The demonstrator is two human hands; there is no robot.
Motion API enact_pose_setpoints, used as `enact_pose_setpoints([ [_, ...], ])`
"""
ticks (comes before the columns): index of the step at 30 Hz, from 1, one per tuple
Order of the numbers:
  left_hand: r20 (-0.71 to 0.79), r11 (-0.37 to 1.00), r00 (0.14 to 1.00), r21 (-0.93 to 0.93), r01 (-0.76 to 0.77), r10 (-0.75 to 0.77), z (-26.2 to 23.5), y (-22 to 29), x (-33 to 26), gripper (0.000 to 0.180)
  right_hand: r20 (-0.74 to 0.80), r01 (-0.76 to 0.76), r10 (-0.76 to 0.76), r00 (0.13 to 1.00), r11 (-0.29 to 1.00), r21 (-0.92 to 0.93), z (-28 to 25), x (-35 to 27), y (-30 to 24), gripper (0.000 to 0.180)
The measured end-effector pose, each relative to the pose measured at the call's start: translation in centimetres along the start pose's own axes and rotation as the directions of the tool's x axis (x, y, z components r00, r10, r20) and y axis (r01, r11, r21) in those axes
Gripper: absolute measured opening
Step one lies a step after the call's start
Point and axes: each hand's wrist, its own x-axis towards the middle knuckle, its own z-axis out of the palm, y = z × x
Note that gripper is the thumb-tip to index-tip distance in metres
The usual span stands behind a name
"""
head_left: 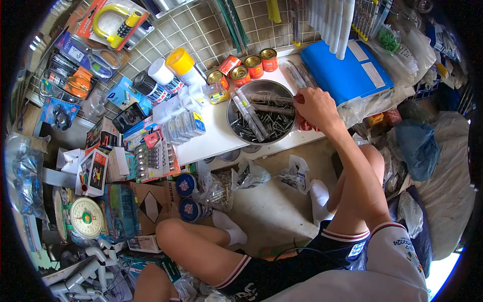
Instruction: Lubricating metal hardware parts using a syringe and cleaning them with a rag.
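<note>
My right hand (pixel 318 108) is at the right rim of a round metal bowl (pixel 232 132), its fingers closed. The fingertips meet the right end of a clear plastic tube (pixel 271 108) lying across the bowl, but whether they grip it is hidden. Something red (pixel 303 124) shows under the hand. Loose dark and silvery nails or screws (pixel 274 126) fill the bowl. Two more clear tubes (pixel 250 116) lean slantwise in it at the left. Bent bare skin, seemingly my left elbow (pixel 152 283), shows at the lower edge; my left hand is out of view.
The bowl stands on a white shelf (pixel 201 147) against a tiled wall. Behind it are several small red cans (pixel 252 63); a blue folder (pixel 342 70) lies to the right. Spray cans (pixel 182 65) and packaged goods crowd the left. A dial scale (pixel 86 217) and plastic bags (pixel 296 173) sit lower.
</note>
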Motion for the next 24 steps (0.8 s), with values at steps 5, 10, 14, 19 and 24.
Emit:
enact_pose_setpoints([
  [5,-0.005,0.994,1.0,-0.106,-0.03,0.029,-0.2,-1.8,0.6,0.025,-0.054,0.01,-0.008,0.998,0.999,0.049,-0.6,-0.3,-0.2,0.024],
  [10,-0.005,0.979,0.997,-0.191,-0.073,0.073,-0.3,-4.4,1.2,0.026,0.039,-0.186,0.183,0.982,0.93,0.316,-2.4,-0.7,-0.8,0.024],
  [14,-0.022,0.953,0.995,-0.284,-0.1,0.098,-0.5,-5.5,2.5,0.026,-0.183,-0.047,0.111,0.977,0.945,0.323,-3.0,-0.7,1.0,0.028],
  [19,-0.05,0.909,0.99,-0.392,-0.144,0.135,-1.0,-6.8,4.3,0.027,-0.034,-0.177,0.237,0.971,0.805,0.567,-5.4,-1.2,0.2,0.029],
  [24,-0.081,0.85,0.985,-0.497,-0.172,0.152,-1.8,-6.9,6.3,0.027,0.15,-0.238,0.219,0.964,0.467,0.852,-5.0,-1.6,-0.4,0.023],
])
